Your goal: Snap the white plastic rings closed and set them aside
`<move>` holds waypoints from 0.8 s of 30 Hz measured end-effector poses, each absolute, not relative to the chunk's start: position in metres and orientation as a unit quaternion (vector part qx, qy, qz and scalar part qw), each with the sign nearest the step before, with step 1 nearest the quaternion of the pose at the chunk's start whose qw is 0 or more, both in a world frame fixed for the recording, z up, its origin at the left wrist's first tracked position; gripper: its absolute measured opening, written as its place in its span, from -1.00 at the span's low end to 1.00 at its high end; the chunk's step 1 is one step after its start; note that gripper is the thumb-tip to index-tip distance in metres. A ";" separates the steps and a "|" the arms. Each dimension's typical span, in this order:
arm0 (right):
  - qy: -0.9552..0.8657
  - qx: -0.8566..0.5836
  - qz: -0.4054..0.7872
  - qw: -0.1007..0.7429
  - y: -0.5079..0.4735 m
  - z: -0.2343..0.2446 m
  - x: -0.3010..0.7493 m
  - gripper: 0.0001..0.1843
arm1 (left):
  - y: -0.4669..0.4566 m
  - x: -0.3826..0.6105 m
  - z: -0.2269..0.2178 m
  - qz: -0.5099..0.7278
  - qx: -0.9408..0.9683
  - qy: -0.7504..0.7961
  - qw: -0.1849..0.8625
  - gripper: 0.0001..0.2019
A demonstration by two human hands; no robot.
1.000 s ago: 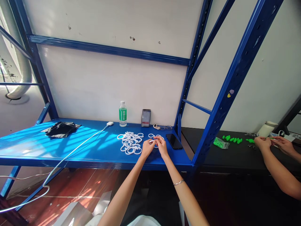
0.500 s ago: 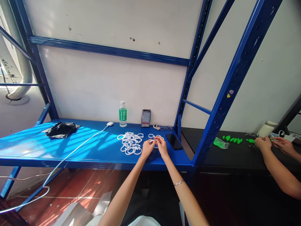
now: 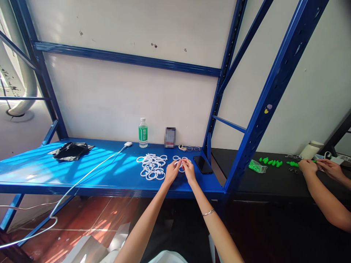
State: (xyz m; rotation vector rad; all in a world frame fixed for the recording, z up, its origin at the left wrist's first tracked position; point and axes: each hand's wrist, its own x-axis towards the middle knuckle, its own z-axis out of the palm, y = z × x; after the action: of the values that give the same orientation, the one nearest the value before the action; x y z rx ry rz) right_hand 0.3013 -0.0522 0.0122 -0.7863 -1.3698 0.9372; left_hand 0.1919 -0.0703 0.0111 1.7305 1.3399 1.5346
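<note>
My left hand (image 3: 171,173) is closed in a pinch on a small white ring (image 3: 177,163), near the front right of the blue shelf. Close beside it, fingertips almost meeting, my right hand (image 3: 189,172) pinches the same ring; the fingers partly cover it. A loose pile of white rings (image 3: 152,174) lies just left of my hands. Several more white rings (image 3: 176,157) are on the shelf directly behind my fingers, partly hidden by them.
A black phone (image 3: 203,164) lies to the right; glasses (image 3: 193,148), a small dark box (image 3: 170,137) and a bottle (image 3: 143,133) stand behind. Leftward are a white cable (image 3: 94,169) and black plastic bag (image 3: 71,151). A co-worker's hands (image 3: 307,167) handle green pieces (image 3: 275,163).
My fingers have shifted slightly around the ring, turning it a little. Both arms stay in about the same place, and the pile looks unchanged.
</note>
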 end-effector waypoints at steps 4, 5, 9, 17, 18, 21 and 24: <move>-0.589 -0.341 0.411 0.606 -0.054 0.015 0.302 -0.71 | -0.070 0.192 0.010 0.563 0.626 0.487 0.234 -0.58; -0.589 -0.342 0.411 0.606 -0.054 0.015 0.302 -0.71 | -0.070 0.192 0.010 0.564 0.626 0.485 0.234 -0.57; -0.589 -0.343 0.407 0.608 -0.055 0.017 0.301 -0.72 | -0.070 0.192 0.010 0.566 0.624 0.485 0.236 -0.56; -0.607 -0.344 0.383 0.606 -0.054 0.014 0.301 -0.70 | -0.072 0.192 0.011 0.567 0.622 0.488 0.231 -0.56; -0.609 -0.344 0.382 0.604 -0.054 0.014 0.301 -0.69 | -0.072 0.192 0.011 0.569 0.621 0.487 0.231 -0.56; -0.617 -0.347 0.377 0.598 -0.056 0.014 0.301 -0.67 | -0.071 0.191 0.010 0.574 0.617 0.486 0.231 -0.56; -0.621 -0.348 0.371 0.596 -0.057 0.015 0.301 -0.69 | -0.070 0.191 0.010 0.576 0.609 0.495 0.228 -0.56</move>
State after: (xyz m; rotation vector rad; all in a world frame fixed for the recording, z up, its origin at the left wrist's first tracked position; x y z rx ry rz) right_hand 0.3013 -0.0569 0.0151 -0.8089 -1.4415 0.8607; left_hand 0.1915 -0.0703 0.0097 1.6786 1.3641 1.5855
